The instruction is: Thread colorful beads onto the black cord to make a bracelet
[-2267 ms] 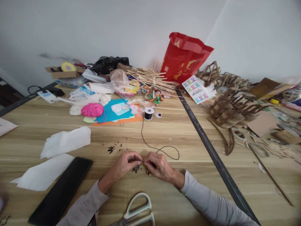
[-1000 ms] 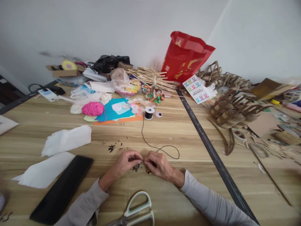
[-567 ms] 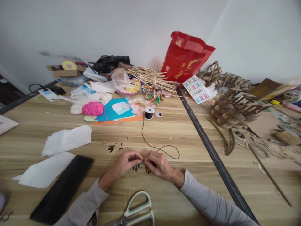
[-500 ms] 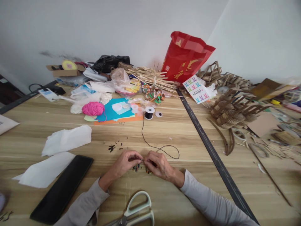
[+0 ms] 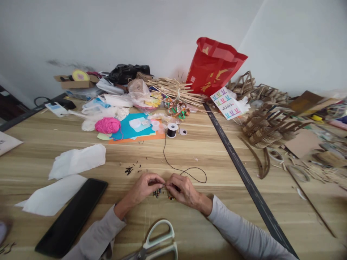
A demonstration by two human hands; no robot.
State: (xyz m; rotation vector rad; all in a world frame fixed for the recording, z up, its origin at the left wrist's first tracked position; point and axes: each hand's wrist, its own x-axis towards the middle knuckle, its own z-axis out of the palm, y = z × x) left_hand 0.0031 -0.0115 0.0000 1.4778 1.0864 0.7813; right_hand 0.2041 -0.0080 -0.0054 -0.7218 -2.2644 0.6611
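Bare tabletop (image 5: 211, 159) lies open beyond the hands; scissors (image 5: 157, 242) block the near edge, a black tray (image 5: 72, 216) the left.

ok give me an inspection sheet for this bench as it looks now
surface: wooden table, a dark strip running across it.
job's things: black cord runs from its spool to the hands; small beads lie under them.
clutter: scissors, black tablet, white tissue, pink yarn, coloured paper, red bag, cardboard pieces.
grips: left hand and right hand meet fingertip to fingertip, pinching the cord; whether a bead is between them is too small to tell.
cables: dark cable at the far left edge.
surroundings: plain white wall.
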